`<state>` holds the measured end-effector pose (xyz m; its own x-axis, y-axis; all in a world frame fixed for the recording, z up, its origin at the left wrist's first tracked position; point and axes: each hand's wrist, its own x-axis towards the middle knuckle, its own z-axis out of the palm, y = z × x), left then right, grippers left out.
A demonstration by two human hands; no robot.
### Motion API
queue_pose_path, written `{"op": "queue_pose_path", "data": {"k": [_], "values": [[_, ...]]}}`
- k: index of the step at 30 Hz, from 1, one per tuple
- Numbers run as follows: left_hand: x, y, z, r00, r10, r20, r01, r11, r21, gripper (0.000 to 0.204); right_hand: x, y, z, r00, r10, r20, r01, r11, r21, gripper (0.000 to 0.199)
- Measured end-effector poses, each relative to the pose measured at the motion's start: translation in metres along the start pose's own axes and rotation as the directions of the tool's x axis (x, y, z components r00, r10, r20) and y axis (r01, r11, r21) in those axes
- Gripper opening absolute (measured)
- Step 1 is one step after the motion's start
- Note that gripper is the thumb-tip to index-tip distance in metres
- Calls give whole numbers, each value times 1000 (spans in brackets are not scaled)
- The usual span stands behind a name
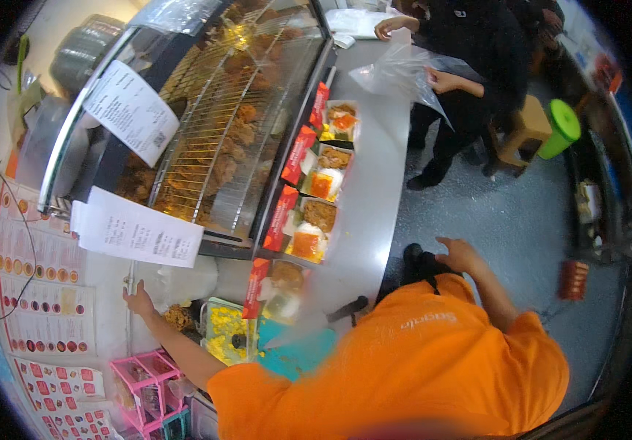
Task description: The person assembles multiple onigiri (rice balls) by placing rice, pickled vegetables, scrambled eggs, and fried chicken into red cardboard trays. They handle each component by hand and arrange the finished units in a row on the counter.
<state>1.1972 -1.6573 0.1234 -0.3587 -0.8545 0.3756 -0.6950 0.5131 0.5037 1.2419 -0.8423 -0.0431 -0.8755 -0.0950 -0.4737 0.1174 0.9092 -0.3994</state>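
My left hand (138, 299) reaches out over the far-left side of the counter, its fingers apart, beside a thin upright metal edge and a cloudy clear container (177, 281). It holds nothing that I can see. My right hand (459, 255) is by my waist, fingers loosely spread, with nothing visible in it. Between my arms lie a tray of chopped yellow food (228, 330), a teal cutting board (301, 352) and a black handle (349, 309). Open red takeaway boxes (312, 224) with fried chicken, white rice and orange sauce stand in a row; the nearest box (281, 290) is hazy.
A heated glass cabinet (221, 147) of fried chicken fills the left, with paper slips (140, 227) on it. Across the steel counter (371, 213), a person in black (470, 51) holds a clear plastic bag (404, 70). A brown stool (525, 132) and green bin (561, 128) stand behind.
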Motion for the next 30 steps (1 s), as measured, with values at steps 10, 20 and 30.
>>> {"op": "queue_pose_path", "data": {"k": [10,20,30], "values": [[-318,-75,56,974,-124,-191,35,910,-414,23,103,-10,37,840,-470,270,410,877,250,60],[-362,-78,95,699,-398,594,709,495,-502,38,261,-182,26,800,-211,562,-469,364,805,96],[-358,-63,90,402,-215,890,864,411,-291,59,229,-193,58,908,-84,410,-410,10,912,84]]}}
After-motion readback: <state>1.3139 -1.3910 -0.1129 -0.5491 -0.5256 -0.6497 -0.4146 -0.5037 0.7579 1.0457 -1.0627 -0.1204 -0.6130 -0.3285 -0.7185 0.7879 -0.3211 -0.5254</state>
